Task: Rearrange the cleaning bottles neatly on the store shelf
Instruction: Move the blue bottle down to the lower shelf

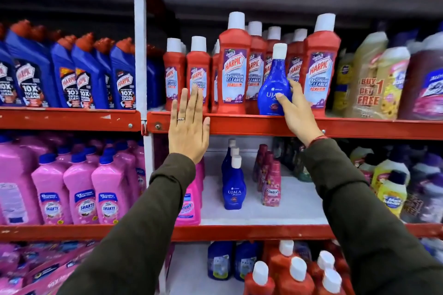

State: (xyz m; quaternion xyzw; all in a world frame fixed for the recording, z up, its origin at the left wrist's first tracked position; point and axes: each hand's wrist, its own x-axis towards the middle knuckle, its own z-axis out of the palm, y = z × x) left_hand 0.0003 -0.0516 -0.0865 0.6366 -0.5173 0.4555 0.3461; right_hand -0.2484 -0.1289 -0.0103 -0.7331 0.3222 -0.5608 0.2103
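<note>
A blue Ujala bottle (273, 84) with a white cap stands at the front of the upper red shelf (239, 124), among several red Harpic bathroom cleaner bottles (233, 67). My right hand (296, 110) grips its lower right side. My left hand (188, 127) is flat and open, fingers together, in front of the small red Harpic bottles (198, 72) at the shelf's left end; contact with them is unclear. Several more blue Ujala bottles (233, 179) stand in a row on the white shelf below.
Blue Harpic bottles (79, 76) fill the left bay, pink Shakti bottles (81, 189) below them. Comfort bottles (271, 182) and a pink Vanish bottle (190, 201) share the middle shelf. Yellow and purple bottles (374, 79) stand at right. A white upright post (141, 55) divides the bays.
</note>
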